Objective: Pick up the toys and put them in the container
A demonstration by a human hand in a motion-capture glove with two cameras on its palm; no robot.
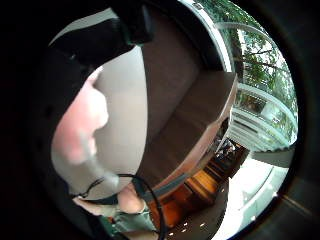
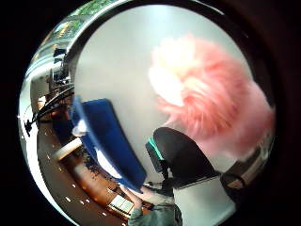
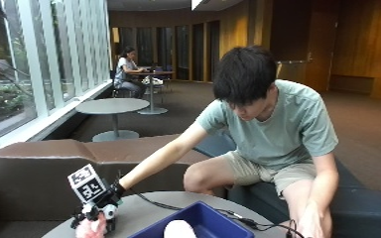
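one fluffy pink toy (image 2: 211, 94)

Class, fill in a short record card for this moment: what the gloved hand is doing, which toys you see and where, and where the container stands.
Gloved right hand: low over the table's left part, on the pink fluffy toy
Pink fluffy toy: at the hand, on or just above the grey round table; whether lifted cannot be told
Blue container: on the table, beside the hand
White toy: lying inside the container
Person: seated behind the table, leaning forward
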